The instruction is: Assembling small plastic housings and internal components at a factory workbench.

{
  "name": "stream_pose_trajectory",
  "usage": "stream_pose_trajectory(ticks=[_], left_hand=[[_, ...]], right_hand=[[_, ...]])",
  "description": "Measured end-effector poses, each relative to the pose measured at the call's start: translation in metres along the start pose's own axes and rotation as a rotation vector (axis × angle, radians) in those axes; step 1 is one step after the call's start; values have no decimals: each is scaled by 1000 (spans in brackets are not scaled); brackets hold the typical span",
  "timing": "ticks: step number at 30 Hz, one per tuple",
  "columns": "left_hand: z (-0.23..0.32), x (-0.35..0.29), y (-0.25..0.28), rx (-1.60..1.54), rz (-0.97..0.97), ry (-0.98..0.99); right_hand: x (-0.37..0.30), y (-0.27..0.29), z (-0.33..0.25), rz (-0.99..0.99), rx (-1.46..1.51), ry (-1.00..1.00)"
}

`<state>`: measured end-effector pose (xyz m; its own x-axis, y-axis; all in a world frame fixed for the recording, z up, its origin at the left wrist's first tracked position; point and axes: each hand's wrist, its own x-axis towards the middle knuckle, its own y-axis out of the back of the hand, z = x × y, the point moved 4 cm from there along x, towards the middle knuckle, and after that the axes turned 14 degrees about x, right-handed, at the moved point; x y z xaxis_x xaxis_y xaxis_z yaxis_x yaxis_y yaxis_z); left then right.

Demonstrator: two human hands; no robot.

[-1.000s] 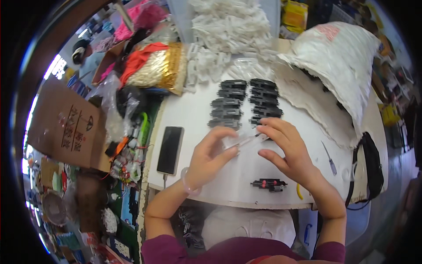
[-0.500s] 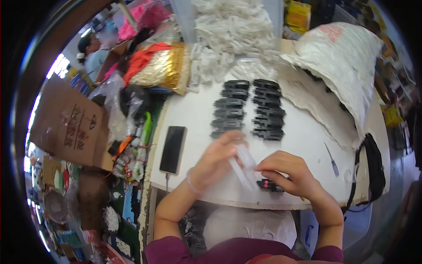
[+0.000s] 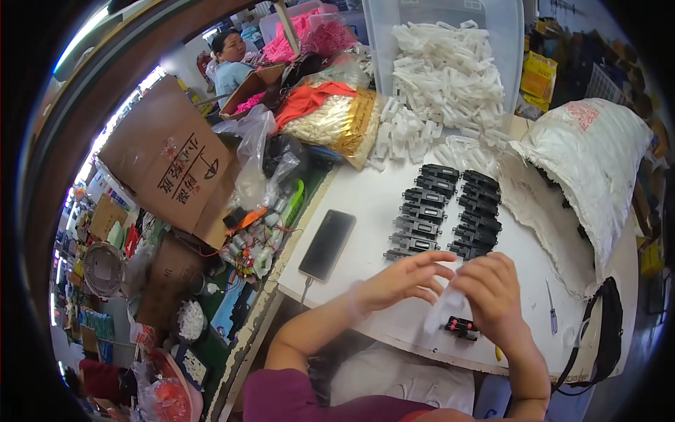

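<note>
- Both hands meet just below the black clip rows (image 3: 444,212) on my table (image 3: 365,211).
- Left hand (image 3: 401,281) and right hand (image 3: 492,295) pinch a white plastic piece (image 3: 443,309), fingers closed on it.
- Black-and-red part (image 3: 460,327) lies right under them.

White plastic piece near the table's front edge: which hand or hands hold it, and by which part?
Both: the right hand grips the white plastic piece at its upper end, and the left hand has fingertips on that same end.
</note>
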<state>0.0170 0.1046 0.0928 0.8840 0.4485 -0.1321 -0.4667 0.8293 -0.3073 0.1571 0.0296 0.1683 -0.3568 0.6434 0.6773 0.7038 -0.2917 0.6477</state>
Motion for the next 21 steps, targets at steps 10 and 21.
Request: stream_pose_trajectory(ticks=[10, 21], left_hand=[[31, -29, 1, 541, 414, -197], [54, -39, -16, 1384, 615, -640]], right_hand=[[7, -7, 1, 63, -13, 58], [-6, -12, 5, 83, -74, -49]])
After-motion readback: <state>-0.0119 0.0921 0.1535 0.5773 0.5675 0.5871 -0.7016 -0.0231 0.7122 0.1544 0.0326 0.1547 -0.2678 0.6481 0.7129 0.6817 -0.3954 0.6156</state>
